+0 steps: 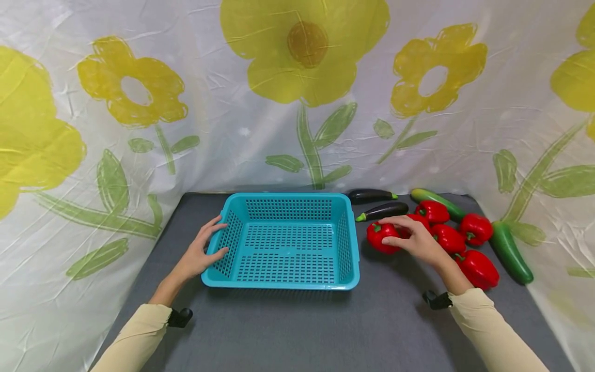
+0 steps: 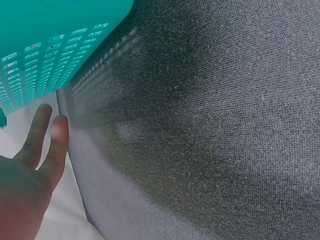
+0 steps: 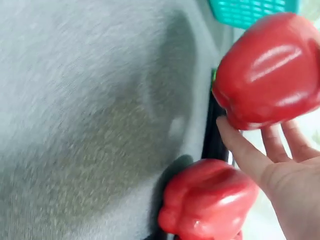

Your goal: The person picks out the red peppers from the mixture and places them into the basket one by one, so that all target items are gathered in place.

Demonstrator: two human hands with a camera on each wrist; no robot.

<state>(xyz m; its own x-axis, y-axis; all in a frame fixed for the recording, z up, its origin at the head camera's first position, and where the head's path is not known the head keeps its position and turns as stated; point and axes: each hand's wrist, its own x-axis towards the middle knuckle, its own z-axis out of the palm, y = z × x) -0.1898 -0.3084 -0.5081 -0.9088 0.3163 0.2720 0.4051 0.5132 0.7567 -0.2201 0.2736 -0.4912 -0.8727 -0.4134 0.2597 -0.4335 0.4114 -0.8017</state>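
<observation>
A turquoise plastic basket (image 1: pixel 279 285) with slotted walls stands on the dark grey table, with nothing inside. My left hand (image 1: pixel 197 253) is at its left rim, fingers and thumb spread apart; in the left wrist view two straight fingers (image 2: pixel 56 142) show beside the slotted wall. Right of the basket, my right hand (image 1: pixel 416 240) grips a red bell pepper (image 1: pixel 378 238) between thumb and fingers. The right wrist view shows this pepper (image 3: pixel 272 70) raised above the cloth, with another red pepper (image 3: pixel 207 200) below it.
Several more red bell peppers (image 1: pixel 448 239) lie clustered right of my right hand. Two dark eggplants (image 1: pixel 386 211) lie behind the held pepper. Long green cucumbers (image 1: pixel 511 253) flank the cluster at the back and right. A flowered white curtain (image 1: pixel 223 144) encloses the table.
</observation>
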